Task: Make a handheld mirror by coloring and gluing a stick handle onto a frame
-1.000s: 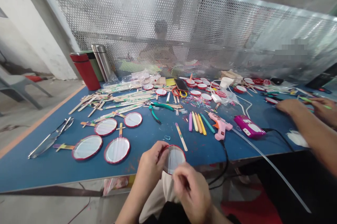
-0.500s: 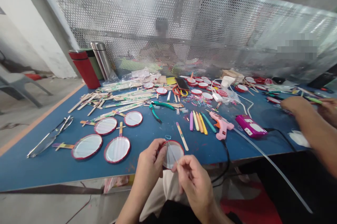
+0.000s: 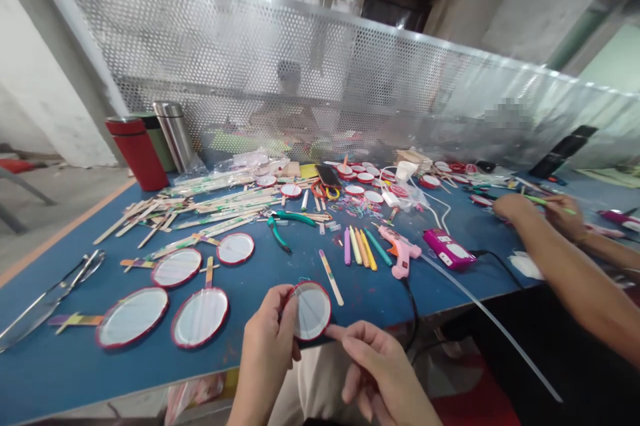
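A round white disc with a red rim (image 3: 313, 310) is held at its left edge between the thumb and fingers of my left hand (image 3: 273, 329). Thin lines cross its face. My right hand (image 3: 373, 363) is at the disc's lower right, one fingertip at the rim and the other fingers loosely curled. Several similar discs with stick handles, one of them upright (image 3: 200, 318), lie to the left. A striped stick (image 3: 331, 277) rests just beyond the held disc.
A pink glue gun (image 3: 400, 249), coloured crayons (image 3: 361, 247), green-handled pliers (image 3: 280, 233) and piled sticks (image 3: 225, 206) are on the blue table. Glasses (image 3: 55, 293) lie far left, bottles (image 3: 137, 153) behind. Another person's arm (image 3: 565, 266) reaches in from the right.
The view has shifted, with more wall showing. The held disc now faces the camera more fully. My right hand's fingers have opened out from their pinch near the disc.
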`<state>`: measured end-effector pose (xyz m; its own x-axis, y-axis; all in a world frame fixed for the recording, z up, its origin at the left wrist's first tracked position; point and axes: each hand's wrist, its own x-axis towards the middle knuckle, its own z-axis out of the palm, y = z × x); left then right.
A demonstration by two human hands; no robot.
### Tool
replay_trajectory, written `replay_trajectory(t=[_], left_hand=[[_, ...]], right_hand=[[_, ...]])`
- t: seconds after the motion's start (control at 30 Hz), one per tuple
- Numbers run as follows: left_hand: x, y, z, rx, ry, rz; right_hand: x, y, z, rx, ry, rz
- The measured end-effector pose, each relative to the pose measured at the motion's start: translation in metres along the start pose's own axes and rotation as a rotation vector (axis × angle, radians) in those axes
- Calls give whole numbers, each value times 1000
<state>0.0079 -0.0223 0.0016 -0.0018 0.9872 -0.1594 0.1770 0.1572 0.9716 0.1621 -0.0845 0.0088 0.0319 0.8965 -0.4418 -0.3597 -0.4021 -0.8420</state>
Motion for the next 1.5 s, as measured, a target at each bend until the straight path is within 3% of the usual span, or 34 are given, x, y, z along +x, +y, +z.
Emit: replay_trajectory(t=[0.1, 0.2, 0.27, 0.33, 0.43, 0.57, 0.8, 0.93, 1.07, 1.23, 1.5], left_hand=[[2, -1, -2, -114, -32, -53], [6, -6, -3, -60, -43, -35], [9, -10, -3, -29, -84, 4], [11, -14, -2, -18, -91, 46], [14, -18, -2, -3, -57, 105], [15, -16, -4, 35, -34, 227], [12, -11, -5, 64, -18, 234], [10, -11, -4, 66, -51, 182], [11, -11, -5, 87, -27, 239], [14, -13, -6, 102, -3, 287], [13, -15, -5, 126, -23, 258]], right_hand=[[-8, -11, -11, 7, -35, 29], [-2, -48, -23, -256, -7, -100], [19, -88, -30, -707, 114, -373], [54, -130, -37, -1400, 330, -551], [116, -174, -44, -1653, 358, -497], [178, -190, -45, -1866, 283, -325], [212, -186, -42, -2035, 287, -253], [213, -189, -46, -2077, 286, -244], [202, -195, -54, -2083, 330, -254], [193, -198, -50, -2026, 331, -363], [207, -186, -20, -1764, 345, -672]])
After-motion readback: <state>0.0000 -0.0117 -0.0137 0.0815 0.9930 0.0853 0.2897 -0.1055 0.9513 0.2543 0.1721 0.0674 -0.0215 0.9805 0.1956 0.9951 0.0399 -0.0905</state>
